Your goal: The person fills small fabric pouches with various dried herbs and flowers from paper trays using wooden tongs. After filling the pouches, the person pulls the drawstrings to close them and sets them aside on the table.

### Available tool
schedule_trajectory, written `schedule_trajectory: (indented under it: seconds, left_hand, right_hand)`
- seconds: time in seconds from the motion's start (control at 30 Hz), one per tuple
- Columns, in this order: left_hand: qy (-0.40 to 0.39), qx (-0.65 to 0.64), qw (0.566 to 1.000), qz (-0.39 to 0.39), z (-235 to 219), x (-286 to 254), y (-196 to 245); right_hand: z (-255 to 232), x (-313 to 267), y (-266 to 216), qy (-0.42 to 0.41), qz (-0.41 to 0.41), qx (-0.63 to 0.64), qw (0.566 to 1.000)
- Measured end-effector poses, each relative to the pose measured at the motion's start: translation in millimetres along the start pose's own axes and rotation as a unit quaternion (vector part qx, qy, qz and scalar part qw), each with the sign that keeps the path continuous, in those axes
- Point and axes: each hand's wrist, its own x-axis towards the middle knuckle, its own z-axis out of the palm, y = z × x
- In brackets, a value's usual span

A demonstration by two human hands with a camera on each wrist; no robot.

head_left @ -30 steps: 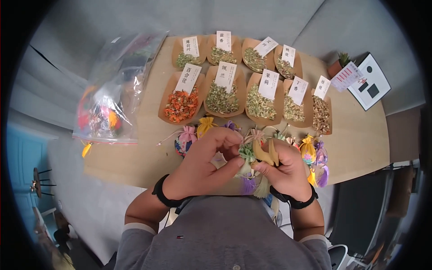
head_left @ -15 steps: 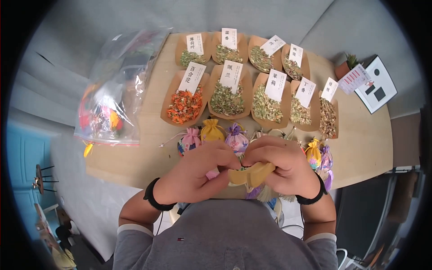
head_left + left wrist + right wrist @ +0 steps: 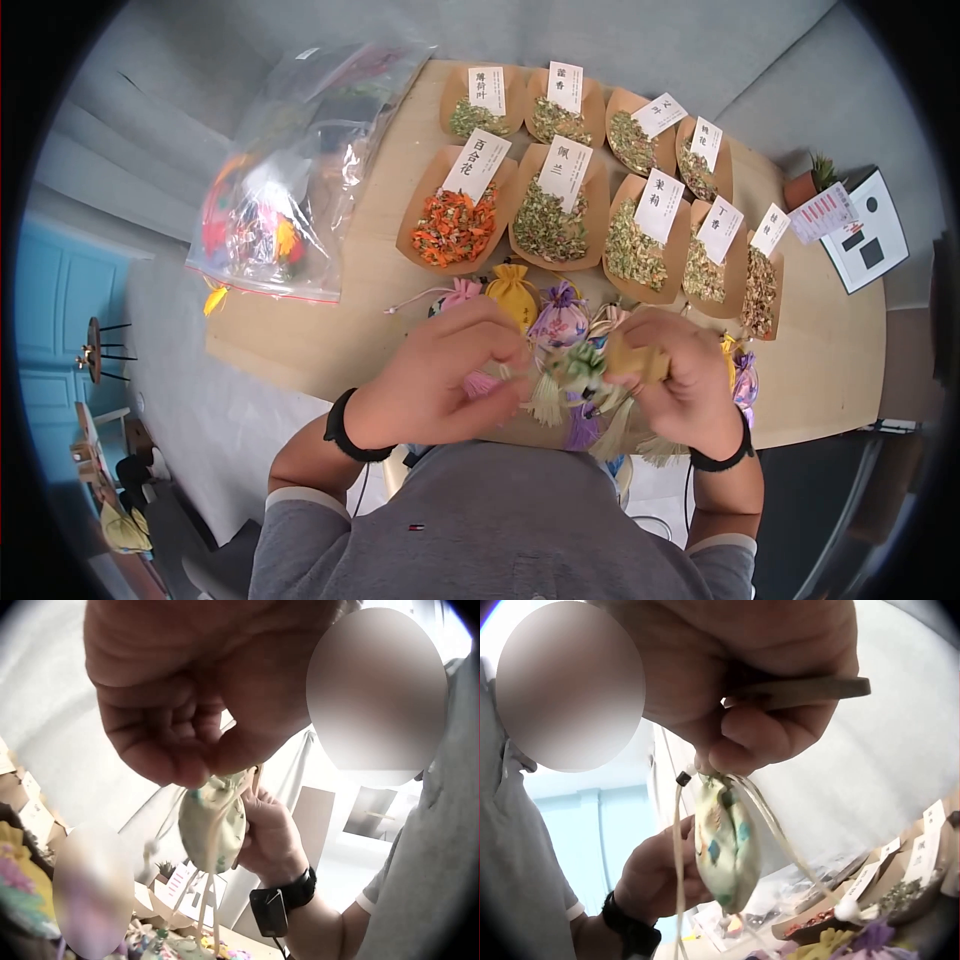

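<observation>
In the head view, my right hand (image 3: 690, 385) holds a pale green drawstring sachet (image 3: 576, 368) and a curved tan wooden scoop-like piece (image 3: 640, 362). The right wrist view shows the sachet (image 3: 726, 851) hanging below the pinching fingertips, its cords and beads dangling, while the flat wooden piece (image 3: 810, 693) sticks out of the curled fingers. My left hand (image 3: 445, 375) is left of the sachet, thumb and fingers loosely bent with a gap between them. Its fingertips overlap the sachet's gathered top in the left wrist view. Motion blurs both hands and the sachet.
Just beyond the hands lies a row of tasselled sachets, among them a yellow pouch (image 3: 512, 292) and a purple pouch (image 3: 563, 318). Several labelled paper trays (image 3: 408, 228) of dried herbs stand behind. A clear plastic bag (image 3: 345, 190) lies left; a potted plant (image 3: 822, 170) stands back right.
The hands were together at the sachet; now they are apart, the right one drawn rightward with sachet and wooden piece. The head view has turned, shifting the table's contents rightward.
</observation>
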Motion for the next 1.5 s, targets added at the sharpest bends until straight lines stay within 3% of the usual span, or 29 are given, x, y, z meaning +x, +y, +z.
schedule_trajectory:
  seconds: [0.1, 0.17, 0.2, 0.27, 0.5, 0.57, 0.7, 0.8, 1.0, 1.07, 1.13, 1.23, 1.43, 1.5]
  left_hand:
    - [0.058, 0.057, 0.995, 0.061, 9, 8, 6]
    - [-0.037, -0.016, 0.996, 0.077, 14, 2, -5]
    - [-0.034, -0.015, 0.996, 0.076, 14, 0, -5]
    - [-0.036, -0.021, 0.999, 0.009, 14, -3, -1]
    - [0.025, -0.016, 0.999, -0.026, 5, -10, 5]
    - [-0.01, -0.032, 0.996, -0.081, 0, -11, 7]
    - [0.024, -0.085, 0.996, -0.009, 15, -9, -1]
    - [0.0, -0.04, 0.999, 0.008, 16, -10, -3]
    - [-0.107, 0.073, 0.989, -0.075, 1, -14, 0]
    - [-0.105, 0.053, 0.993, -0.018, 1, -13, -3]
    - [-0.104, 0.053, 0.993, -0.001, 0, -12, -2]
    - [-0.113, 0.059, 0.992, 0.013, -3, -11, 1]
    - [-0.12, 0.155, 0.979, 0.05, -21, -12, 5]
    - [-0.117, 0.16, 0.978, 0.058, -25, -12, 5]
  right_hand:
    - [12, 2, -1, -0.026, -0.014, 0.027, 0.999]
    - [19, 5, -3, -0.036, -0.019, 0.036, 0.999]
    - [23, 5, -4, -0.032, -0.01, 0.039, 0.999]
    - [27, 4, -5, -0.03, -0.002, 0.041, 0.999]
    - [29, 1, 0, -0.034, -0.038, -0.016, 0.999]
    - [32, 1, 0, -0.028, -0.042, -0.018, 0.999]
    - [37, 6, -5, 0.003, -0.059, -0.031, 0.998]
    - [36, 4, -3, 0.001, -0.064, -0.037, 0.997]
    - [31, 1, 4, -0.033, -0.071, -0.028, 0.997]
    - [29, 7, 3, -0.048, -0.082, -0.014, 0.995]
    - [24, 15, -5, -0.147, -0.059, 0.002, 0.987]
    - [21, 16, -5, -0.208, -0.04, 0.028, 0.977]
    - [1, 15, -16, -0.245, -0.073, -0.112, 0.96]
    - [4, 20, -20, -0.198, -0.091, -0.118, 0.969]
